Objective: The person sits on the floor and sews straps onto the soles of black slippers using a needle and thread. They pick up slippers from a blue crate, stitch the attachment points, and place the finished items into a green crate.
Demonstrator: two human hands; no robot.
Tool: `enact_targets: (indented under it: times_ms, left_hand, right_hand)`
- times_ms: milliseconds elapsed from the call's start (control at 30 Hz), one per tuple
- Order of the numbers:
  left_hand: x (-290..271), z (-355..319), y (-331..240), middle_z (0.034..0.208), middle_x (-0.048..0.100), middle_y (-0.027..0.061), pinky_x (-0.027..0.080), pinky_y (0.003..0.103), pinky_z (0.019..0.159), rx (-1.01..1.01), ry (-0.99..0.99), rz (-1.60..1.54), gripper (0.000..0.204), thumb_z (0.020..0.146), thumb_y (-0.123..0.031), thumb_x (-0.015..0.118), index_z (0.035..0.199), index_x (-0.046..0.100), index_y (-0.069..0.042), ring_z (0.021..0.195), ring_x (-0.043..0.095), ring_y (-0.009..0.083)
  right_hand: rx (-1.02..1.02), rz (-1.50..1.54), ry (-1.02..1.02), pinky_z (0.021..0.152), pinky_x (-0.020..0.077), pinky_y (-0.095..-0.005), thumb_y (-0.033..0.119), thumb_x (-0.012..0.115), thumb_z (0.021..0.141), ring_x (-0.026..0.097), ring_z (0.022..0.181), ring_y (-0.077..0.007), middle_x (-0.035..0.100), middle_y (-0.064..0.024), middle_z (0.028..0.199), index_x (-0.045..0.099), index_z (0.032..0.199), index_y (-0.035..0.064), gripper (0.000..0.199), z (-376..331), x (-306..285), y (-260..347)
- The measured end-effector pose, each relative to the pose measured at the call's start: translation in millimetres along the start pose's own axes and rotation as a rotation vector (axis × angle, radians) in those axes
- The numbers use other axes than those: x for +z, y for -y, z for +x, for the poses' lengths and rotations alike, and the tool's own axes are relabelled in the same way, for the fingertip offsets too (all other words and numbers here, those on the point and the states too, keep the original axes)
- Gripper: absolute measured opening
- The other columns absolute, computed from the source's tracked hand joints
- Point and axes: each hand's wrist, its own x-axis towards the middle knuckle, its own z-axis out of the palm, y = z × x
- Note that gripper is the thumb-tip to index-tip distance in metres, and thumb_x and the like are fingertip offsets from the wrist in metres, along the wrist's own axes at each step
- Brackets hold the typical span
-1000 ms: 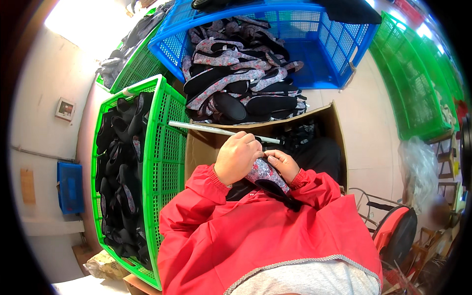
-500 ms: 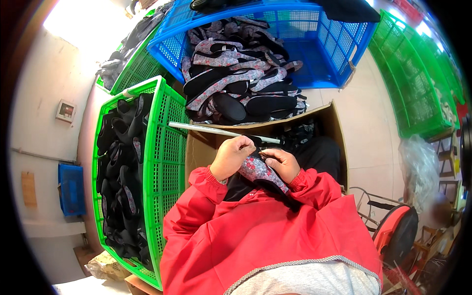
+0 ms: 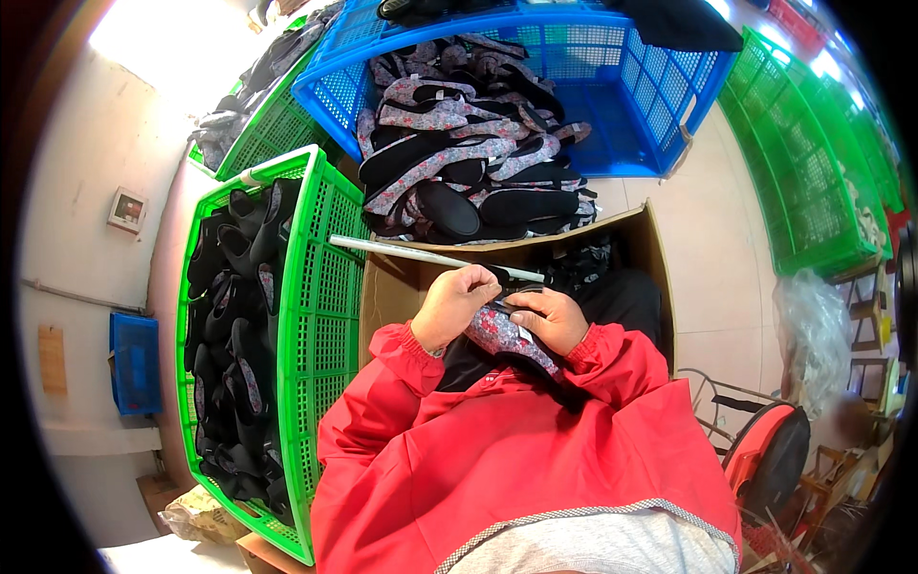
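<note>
Over my lap I hold a floral fabric shoe [image 3: 499, 331], grey with red and pink flecks and black trim. My left hand [image 3: 451, 308] is closed in a pinch on its black upper edge. My right hand [image 3: 553, 320] grips the opposite side, thumb laid across the edge toward the left fingertips. A small white tag shows on the shoe beside the right hand. The fingers hide part of the edge. Just beyond my hands, a white rod [image 3: 411, 251] lies across a cardboard box [image 3: 652, 256] with dark things inside.
A blue crate [image 3: 612, 120], tipped toward me, spills a heap of similar floral shoes [image 3: 449, 158]. At left stands a green crate [image 3: 325, 287] packed with black shoes [image 3: 244, 335]. Green crates [image 3: 813, 163] and a clear plastic bag [image 3: 813, 325] are at right, with a red-and-black round seat [image 3: 770, 454] nearer.
The shoe has turned slightly in my hands, and its white tag has come into view. My right thumb has shifted along the edge, while my left hand keeps its pinch.
</note>
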Motion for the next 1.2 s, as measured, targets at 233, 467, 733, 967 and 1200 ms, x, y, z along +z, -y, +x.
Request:
enact_targets:
  times_ms: [233, 467, 733, 967, 1200]
  left_hand:
    - [0, -1, -3, 0.077, 0.054, -0.0046, 0.041, 0.022, 0.065, 0.016, -0.011, 0.042, 0.008, 0.092, -0.006, 0.06, 0.086, 0.06, -0.001, 0.071, 0.046, 0.0042]
    - [1, -1, -2, 0.076, 0.055, -0.0046, 0.042, 0.022, 0.065, 0.017, -0.02, 0.044, 0.008, 0.092, -0.007, 0.06, 0.086, 0.06, -0.001, 0.072, 0.047, 0.0041]
    - [1, 1, 2, 0.078, 0.056, -0.0044, 0.042, 0.021, 0.066, -0.001, -0.012, 0.018, 0.009, 0.093, -0.008, 0.06, 0.088, 0.06, -0.001, 0.073, 0.048, 0.0041]
    - [1, 1, 3, 0.078, 0.057, -0.0036, 0.043, 0.022, 0.067, -0.004, -0.021, 0.04, 0.009, 0.093, -0.008, 0.06, 0.088, 0.061, -0.001, 0.073, 0.049, 0.0046]
    - [1, 0, -3, 0.075, 0.057, -0.0025, 0.044, 0.023, 0.066, 0.018, -0.028, 0.097, 0.01, 0.092, -0.009, 0.061, 0.088, 0.061, 0.0, 0.071, 0.05, 0.0052]
  right_hand:
    - [-0.031, -0.034, 0.027, 0.081, 0.0481, -0.0331, 0.022, 0.067, 0.087, 0.062, 0.087, -0.0254, 0.07, -0.0109, 0.101, 0.069, 0.11, 0.0054, 0.029, 4, -2, -2]
    - [-0.067, -0.121, 0.006, 0.073, 0.0503, -0.035, 0.031, 0.067, 0.086, 0.065, 0.081, -0.0278, 0.066, -0.0114, 0.089, 0.071, 0.109, 0.0114, 0.03, 8, -2, -1]
    - [-0.084, -0.068, -0.008, 0.072, 0.0505, -0.0344, 0.029, 0.068, 0.086, 0.065, 0.08, -0.0275, 0.066, -0.0108, 0.088, 0.072, 0.106, 0.0105, 0.027, 10, 1, -4]
    - [-0.088, -0.036, -0.028, 0.072, 0.0507, -0.0348, 0.028, 0.068, 0.086, 0.065, 0.081, -0.0279, 0.067, -0.0118, 0.089, 0.072, 0.105, 0.0095, 0.027, 11, 5, -7]
    - [-0.08, 0.007, -0.044, 0.073, 0.0507, -0.0347, 0.025, 0.069, 0.085, 0.065, 0.081, -0.0281, 0.069, -0.0127, 0.09, 0.072, 0.103, 0.0072, 0.025, 11, 7, -10]
